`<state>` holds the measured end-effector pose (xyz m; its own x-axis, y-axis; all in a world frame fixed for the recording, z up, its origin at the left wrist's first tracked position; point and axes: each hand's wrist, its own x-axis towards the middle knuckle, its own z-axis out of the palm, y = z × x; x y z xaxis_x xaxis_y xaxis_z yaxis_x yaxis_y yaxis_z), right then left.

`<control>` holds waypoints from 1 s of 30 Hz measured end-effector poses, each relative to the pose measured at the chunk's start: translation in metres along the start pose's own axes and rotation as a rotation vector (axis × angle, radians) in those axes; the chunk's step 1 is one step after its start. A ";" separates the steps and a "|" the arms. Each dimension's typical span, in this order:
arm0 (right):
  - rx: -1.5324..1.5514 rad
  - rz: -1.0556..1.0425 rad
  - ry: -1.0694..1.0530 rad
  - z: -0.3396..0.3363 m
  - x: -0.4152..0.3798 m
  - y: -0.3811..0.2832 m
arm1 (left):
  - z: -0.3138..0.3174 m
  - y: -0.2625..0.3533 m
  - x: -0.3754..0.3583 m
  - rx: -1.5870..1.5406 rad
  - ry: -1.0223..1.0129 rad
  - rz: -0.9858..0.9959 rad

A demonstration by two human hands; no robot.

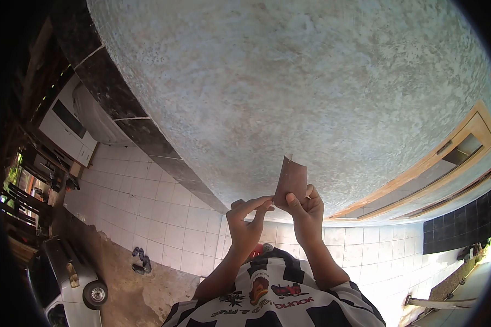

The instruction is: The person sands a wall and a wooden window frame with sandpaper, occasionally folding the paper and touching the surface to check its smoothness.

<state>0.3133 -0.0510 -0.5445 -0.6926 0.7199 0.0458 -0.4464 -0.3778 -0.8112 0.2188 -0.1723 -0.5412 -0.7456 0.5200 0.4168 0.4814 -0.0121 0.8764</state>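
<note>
At six o'clock in the view is the person's black-and-white striped shirt [278,297], both forearms rising from it. The hand on the picture's right [306,210] pinches a brown sheet of sandpaper [291,181] between thumb and fingers, holding it upright near the centre. The other hand [246,220] touches its lower edge, fingers together. Beyond them stands a rough plastered wall [289,82]. Towards eight o'clock are a pair of sandals [141,260] on the tiled floor [147,218] and a car [71,283].
</note>
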 end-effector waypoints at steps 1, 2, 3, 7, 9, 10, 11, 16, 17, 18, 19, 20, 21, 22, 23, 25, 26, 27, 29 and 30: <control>-0.001 -0.013 0.011 0.000 0.000 -0.004 | 0.002 0.001 0.001 -0.001 -0.007 0.004; -0.002 -0.026 0.022 0.000 0.000 -0.006 | 0.004 0.002 0.002 0.022 -0.026 -0.009; -0.001 -0.031 0.026 -0.002 0.001 -0.008 | 0.007 0.003 0.004 0.044 -0.044 -0.023; -0.092 -0.150 0.055 -0.010 0.005 -0.007 | 0.015 0.004 0.008 0.018 -0.069 -0.043; -0.120 -0.174 0.068 -0.011 0.004 -0.004 | 0.017 0.004 0.011 0.085 -0.070 -0.017; -0.136 -0.205 0.058 -0.008 0.004 -0.004 | 0.018 0.004 0.012 0.082 -0.075 -0.021; -0.152 -0.235 0.044 -0.007 0.003 -0.004 | 0.018 0.005 0.013 0.148 -0.051 0.056; -0.222 -0.234 0.021 0.000 0.006 0.004 | 0.016 -0.002 0.016 0.346 0.046 0.234; -0.244 -0.227 0.020 0.002 0.007 0.006 | 0.013 -0.003 0.017 0.373 0.060 0.242; -0.248 -0.221 0.007 0.006 0.010 0.007 | 0.010 -0.004 0.017 0.401 0.074 0.246; -0.238 -0.222 0.001 0.011 0.012 0.009 | 0.006 -0.006 0.019 0.403 0.086 0.238; -0.228 -0.221 -0.003 0.015 0.014 0.011 | 0.002 -0.008 0.021 0.385 0.089 0.243; -0.232 -0.216 -0.012 0.020 0.016 0.012 | -0.002 -0.010 0.024 0.367 0.091 0.249; -0.218 -0.207 -0.007 0.026 0.019 0.012 | -0.007 -0.010 0.027 0.367 0.098 0.245; -0.204 -0.200 -0.001 0.031 0.020 0.012 | -0.011 -0.011 0.031 0.299 0.080 0.201; -0.185 -0.170 -0.001 0.032 0.022 0.014 | -0.020 -0.011 0.038 0.229 0.062 0.166; -0.164 -0.140 0.003 0.032 0.024 0.014 | -0.024 -0.012 0.042 0.184 0.046 0.138; -0.166 -0.148 0.007 0.034 0.025 0.014 | -0.026 -0.012 0.045 0.138 0.027 0.110; -0.062 -0.075 0.023 0.036 0.028 0.012 | -0.027 -0.018 0.048 0.010 -0.015 0.024; -0.066 -0.081 0.034 0.036 0.028 0.010 | -0.027 -0.020 0.048 -0.110 -0.053 -0.068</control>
<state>0.2690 -0.0556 -0.5306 -0.6355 0.7664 0.0936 -0.4611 -0.2795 -0.8422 0.1612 -0.1706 -0.5319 -0.7481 0.5672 0.3443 0.3748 -0.0670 0.9247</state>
